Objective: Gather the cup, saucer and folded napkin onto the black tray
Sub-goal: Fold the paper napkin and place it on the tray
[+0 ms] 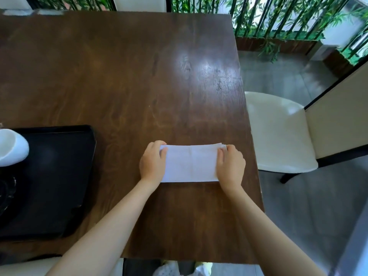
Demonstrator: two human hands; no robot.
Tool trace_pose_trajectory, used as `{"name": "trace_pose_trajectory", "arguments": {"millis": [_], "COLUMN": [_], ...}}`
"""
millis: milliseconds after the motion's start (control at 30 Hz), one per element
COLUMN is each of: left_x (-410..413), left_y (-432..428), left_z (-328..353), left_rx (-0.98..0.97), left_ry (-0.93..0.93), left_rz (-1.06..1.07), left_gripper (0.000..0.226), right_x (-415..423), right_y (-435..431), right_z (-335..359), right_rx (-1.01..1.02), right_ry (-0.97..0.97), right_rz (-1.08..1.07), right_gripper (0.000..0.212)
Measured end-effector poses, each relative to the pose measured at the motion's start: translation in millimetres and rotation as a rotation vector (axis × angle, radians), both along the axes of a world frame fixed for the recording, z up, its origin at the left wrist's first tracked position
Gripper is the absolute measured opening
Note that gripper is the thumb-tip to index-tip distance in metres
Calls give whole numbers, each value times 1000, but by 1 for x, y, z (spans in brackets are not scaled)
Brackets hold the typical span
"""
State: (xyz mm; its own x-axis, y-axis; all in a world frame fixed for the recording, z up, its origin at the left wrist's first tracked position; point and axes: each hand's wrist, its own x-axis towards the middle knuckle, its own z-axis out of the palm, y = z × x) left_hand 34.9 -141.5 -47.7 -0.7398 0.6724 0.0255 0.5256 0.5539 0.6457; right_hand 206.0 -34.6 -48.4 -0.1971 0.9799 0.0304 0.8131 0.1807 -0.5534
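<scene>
Both hands are on the napkin (191, 163), which lies flat on the table (119, 76) near its right edge, well apart from the tray (59, 176). It is a white rectangle, folded, with layered edges showing at its far right corner and a faint crease down the middle.

The left hand (152, 163) grips the napkin's left end, thumb on top and fingers curled over the far corner. The right hand (231, 165) mirrors it on the right end, thumb pressed on the paper and fingers wrapped around the far edge. Both are closed on the napkin, then, one at each short side, and the near edge of it lies on the wood.

Over at the left, the tray sits on the table's near left part, black, with a raised rim. A white cup (12, 149) rests at the tray's far left side, cut off by the frame edge (only part of its bowl shows). Below it, a dark glassy shape (7, 194) sits on the tray at the frame edge; whether this is the saucer, I cannot tell.

To the right of the table stands a cream chair (278, 132), its seat just beside the table edge. Green bamboo (278, 18) lines the far background.
</scene>
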Motion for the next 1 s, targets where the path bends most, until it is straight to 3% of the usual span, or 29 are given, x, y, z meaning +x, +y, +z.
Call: {"name": "trace_pose_trajectory", "arguments": {"millis": [300, 433, 567, 700, 767, 867, 1000], "left_x": [10, 8, 7, 18, 26, 28, 27], "left_y": [3, 3, 2, 2, 0, 0, 0], "left_z": [-3, -5, -3, -3, -6, -15, -19], "left_rx": [-125, -136, -135, -97, -180, -326, -359], "left_ry": [302, 319, 343, 436, 411, 363, 413], "left_rz": [-11, 3, 28, -237, -396, -431, -439], "left_gripper": [8, 7, 21, 35, 43, 53, 56], "right_x": [-8, -8, -9, -8, -7, -6, -4], "right_y": [-2, -3, -6, -6, -4, -1, 11], "right_z": [-5, -8, -8, -8, -9, -9, -5], "right_rx": [126, 130, 161, 190, 174, 135, 54], "right_ry": [-155, -160, -187, -232, -252, -203, -100], "right_rz": [-27, -34, -42, 41, 93, 105, 157], "right_gripper": [21, 24, 31, 35, 37, 32, 31]}}
